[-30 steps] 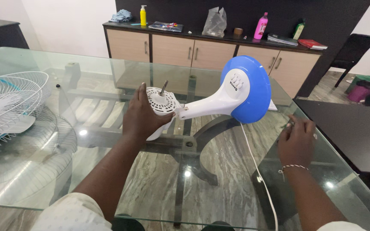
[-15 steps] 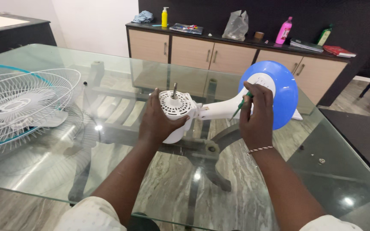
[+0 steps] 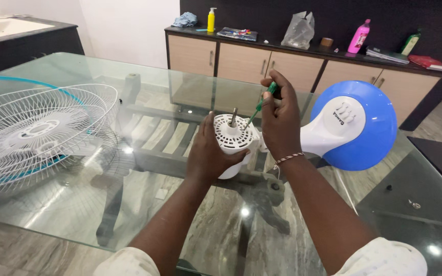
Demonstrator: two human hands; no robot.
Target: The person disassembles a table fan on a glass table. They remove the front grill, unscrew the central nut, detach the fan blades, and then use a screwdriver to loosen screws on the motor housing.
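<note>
Gripping the white fan motor housing (image 3: 231,140) from its near side, your left hand (image 3: 212,153) was wrapped around it with the fingers clamped on the shell, holding it just above the glass table (image 3: 67,214). The bare metal shaft (image 3: 234,117) stood up from the vented face. Your right hand (image 3: 281,122) was closed on a green-handled screwdriver (image 3: 262,102), whose tip came down at a slant to the vented face just beside the shaft. The fan's white neck ran right from the housing, behind your right wrist, to the blue and white round base (image 3: 356,125), tipped on edge on the table. To the left lay the white wire fan guard (image 3: 37,133), well apart from both hands. Beyond the table stood a sideboard (image 3: 241,61) carrying bottles and a plastic bag.
</note>
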